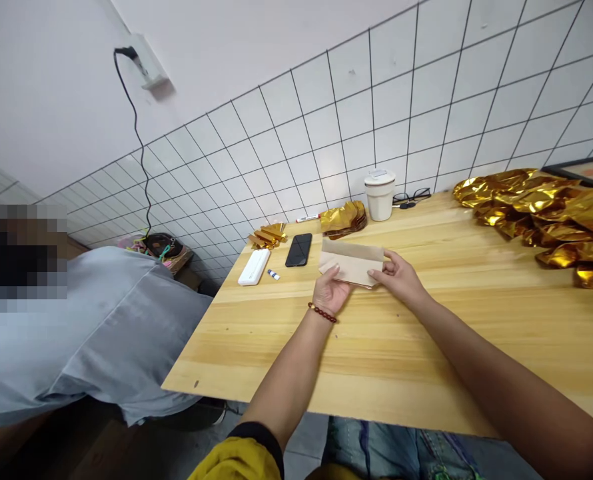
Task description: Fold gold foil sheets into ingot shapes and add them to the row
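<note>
A folded sheet of beige paper (pixel 354 265) is held above the wooden table (pixel 276 360), with a thin coppery edge along its bottom. My left hand (pixel 331 291), a beaded bracelet at its wrist, grips the paper's lower left, thumb on top and fingers underneath. On the opposite side my right hand (pixel 401 279) pinches the lower right corner, its thumb on the front and its fingers curled at the edge. Just behind the paper lies a bundle of folded gold foil (pixel 344 219). A black phone (pixel 298 250) rests to the left of it.
Left on the table are a white power bank (pixel 254 267), a small glue stick (pixel 273 274) and gold foil strips (pixel 267 235). A lidded cup (pixel 379 195) and glasses (pixel 416 195) stand near the tiled wall. Gold foil pieces (pixel 551 213) lie right. A person in grey (pixel 106 320) sits left.
</note>
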Available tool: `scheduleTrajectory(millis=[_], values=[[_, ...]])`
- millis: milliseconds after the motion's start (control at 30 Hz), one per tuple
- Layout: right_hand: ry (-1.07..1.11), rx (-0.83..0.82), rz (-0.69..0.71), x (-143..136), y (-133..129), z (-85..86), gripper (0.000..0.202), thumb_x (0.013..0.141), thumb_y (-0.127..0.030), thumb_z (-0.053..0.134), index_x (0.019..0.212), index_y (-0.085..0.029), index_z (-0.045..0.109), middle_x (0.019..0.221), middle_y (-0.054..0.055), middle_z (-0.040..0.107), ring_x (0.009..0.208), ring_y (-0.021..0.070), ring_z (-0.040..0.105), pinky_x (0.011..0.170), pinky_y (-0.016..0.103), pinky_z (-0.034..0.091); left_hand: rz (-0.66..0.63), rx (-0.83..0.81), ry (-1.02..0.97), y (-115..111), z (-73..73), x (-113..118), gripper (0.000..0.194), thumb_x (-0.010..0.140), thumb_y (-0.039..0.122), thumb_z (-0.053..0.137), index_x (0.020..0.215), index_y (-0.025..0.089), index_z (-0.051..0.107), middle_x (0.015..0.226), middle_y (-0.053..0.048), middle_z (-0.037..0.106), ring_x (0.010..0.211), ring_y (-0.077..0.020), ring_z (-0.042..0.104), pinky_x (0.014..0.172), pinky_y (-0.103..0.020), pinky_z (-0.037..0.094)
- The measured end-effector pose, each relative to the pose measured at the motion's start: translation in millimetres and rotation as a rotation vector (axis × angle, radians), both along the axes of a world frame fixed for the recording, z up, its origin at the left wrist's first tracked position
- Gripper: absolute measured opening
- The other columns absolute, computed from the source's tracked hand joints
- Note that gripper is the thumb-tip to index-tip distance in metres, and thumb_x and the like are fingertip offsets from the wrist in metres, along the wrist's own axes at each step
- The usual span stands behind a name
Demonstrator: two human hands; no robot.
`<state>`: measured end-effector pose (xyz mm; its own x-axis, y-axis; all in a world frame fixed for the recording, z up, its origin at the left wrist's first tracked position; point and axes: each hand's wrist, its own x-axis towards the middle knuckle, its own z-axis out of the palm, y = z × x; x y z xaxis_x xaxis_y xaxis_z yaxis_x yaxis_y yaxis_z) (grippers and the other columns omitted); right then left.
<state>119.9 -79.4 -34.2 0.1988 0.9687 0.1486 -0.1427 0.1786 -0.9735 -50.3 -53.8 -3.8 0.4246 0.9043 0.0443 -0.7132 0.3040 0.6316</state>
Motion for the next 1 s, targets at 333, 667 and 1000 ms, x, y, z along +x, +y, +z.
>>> scheduleTrajectory(millis=[333,667,1000], values=[[0.119,-0.040,-0.036,4,1,6.6,0.073,0.060,-0.043,0.081,0.122,-0.016,0.052,0.067,0.002,0.069,0.054,0.0158,0.060,0.052,0.027,0.046,-0.002,0.033,0.111,1,-6.4,2,0.045,0.058,-0.002,0.071,0.098,0.019,0.067,0.089,-0.003,0.074,0.096,-0.0217,0.066,0.100,-0.047,0.045],[-0.033,0.006,0.069,3,-6,5.1,0.100,0.064,-0.054,0.079,0.146,-0.023,0.032,0.105,0.008,0.068,0.090,0.0239,0.066,0.086,0.042,0.052,0.119,-0.245,0.063,13,-4.8,1,0.025,0.081,0.011,0.056,0.104,0.013,0.064,0.102,-0.010,0.072,0.099,-0.0221,0.068,0.096,-0.042,0.051],[-0.727,0.498,-0.382,-2,-11,9.5,0.057,0.072,-0.038,0.077,0.123,-0.023,0.055,0.116,0.011,0.060,0.106,0.0266,0.058,0.095,0.045,0.047,0.123,-0.208,0.089,9,-4.5,4,0.023,0.078,0.009,0.060,0.099,0.015,0.065,0.099,-0.008,0.073,0.094,-0.0207,0.068,0.096,-0.042,0.051]])
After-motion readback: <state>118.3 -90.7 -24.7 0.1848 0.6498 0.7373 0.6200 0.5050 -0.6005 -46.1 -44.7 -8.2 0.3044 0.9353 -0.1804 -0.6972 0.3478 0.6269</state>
